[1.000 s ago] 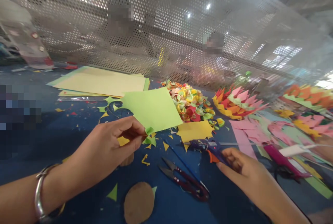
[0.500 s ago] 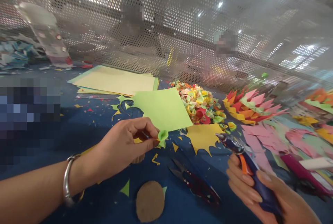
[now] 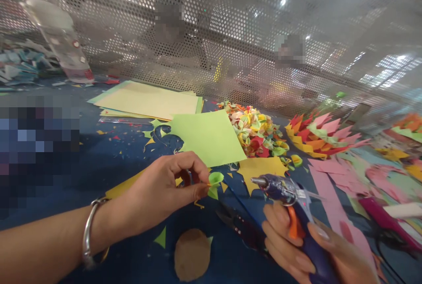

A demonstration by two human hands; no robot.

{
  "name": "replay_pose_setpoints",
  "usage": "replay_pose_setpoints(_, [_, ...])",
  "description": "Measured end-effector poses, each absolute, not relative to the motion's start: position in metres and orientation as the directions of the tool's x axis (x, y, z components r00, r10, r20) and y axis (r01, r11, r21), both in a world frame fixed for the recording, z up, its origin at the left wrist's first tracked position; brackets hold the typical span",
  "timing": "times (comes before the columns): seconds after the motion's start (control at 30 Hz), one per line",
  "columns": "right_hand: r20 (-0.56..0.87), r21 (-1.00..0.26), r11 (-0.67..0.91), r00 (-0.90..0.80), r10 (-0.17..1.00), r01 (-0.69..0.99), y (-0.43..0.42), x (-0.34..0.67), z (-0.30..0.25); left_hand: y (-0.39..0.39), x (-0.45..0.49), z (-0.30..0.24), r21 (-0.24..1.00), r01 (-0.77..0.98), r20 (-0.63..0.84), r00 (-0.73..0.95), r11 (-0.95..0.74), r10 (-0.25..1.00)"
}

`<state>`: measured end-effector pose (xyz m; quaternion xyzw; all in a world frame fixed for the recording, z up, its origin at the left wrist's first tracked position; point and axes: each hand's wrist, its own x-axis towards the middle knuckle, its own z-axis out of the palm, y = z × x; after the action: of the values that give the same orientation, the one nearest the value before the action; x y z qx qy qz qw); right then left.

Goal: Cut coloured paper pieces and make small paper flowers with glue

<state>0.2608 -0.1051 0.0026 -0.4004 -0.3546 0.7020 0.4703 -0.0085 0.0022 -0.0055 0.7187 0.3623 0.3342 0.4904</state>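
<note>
My left hand (image 3: 165, 189) pinches a small curled green paper piece (image 3: 214, 183) between thumb and forefinger, low over the blue table (image 3: 99, 161). My right hand (image 3: 303, 249) grips a blue glue gun (image 3: 290, 200) with an orange trigger, its metal nozzle pointing left toward the green piece, a short gap away. A light green sheet (image 3: 207, 136) with a cut-out edge lies just behind the left hand. A yellow spiky cut-out (image 3: 260, 167) lies beside it.
Small dark snips (image 3: 244, 229) and a brown disc (image 3: 191, 253) lie near the front. Behind are stacked pale sheets (image 3: 148, 101), a heap of curled paper pieces (image 3: 257, 132), spiky paper flowers (image 3: 316, 134), pink strips (image 3: 329, 178) and a perforated metal screen (image 3: 231, 33).
My right hand picked the glue gun up from the table and brought its nozzle toward the green piece. My left hand kept its pinch and shifted slightly right.
</note>
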Motion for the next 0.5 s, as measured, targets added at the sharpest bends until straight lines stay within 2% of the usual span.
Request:
replay_pose_setpoints(0.13, [-0.237,-0.9,-0.313,-0.263,0.935,-0.303,-0.103,0.256,0.012,0.001,-0.008,-0.003,0.959,0.183,0.092,0.518,-0.215,0.85])
replay_pose_setpoints(0.37, [-0.147,-0.921,-0.218,-0.23,0.962,-0.324,-0.104,0.245,0.007,0.001,-0.009,-0.001,0.978,0.161,0.027,0.544,-0.136,0.838])
replay_pose_setpoints(0.5, [-0.183,-0.977,-0.188,-0.058,0.981,-0.097,-0.11,0.245,-0.003,0.0,-0.01,-0.002,0.979,0.163,0.011,0.548,-0.12,0.836])
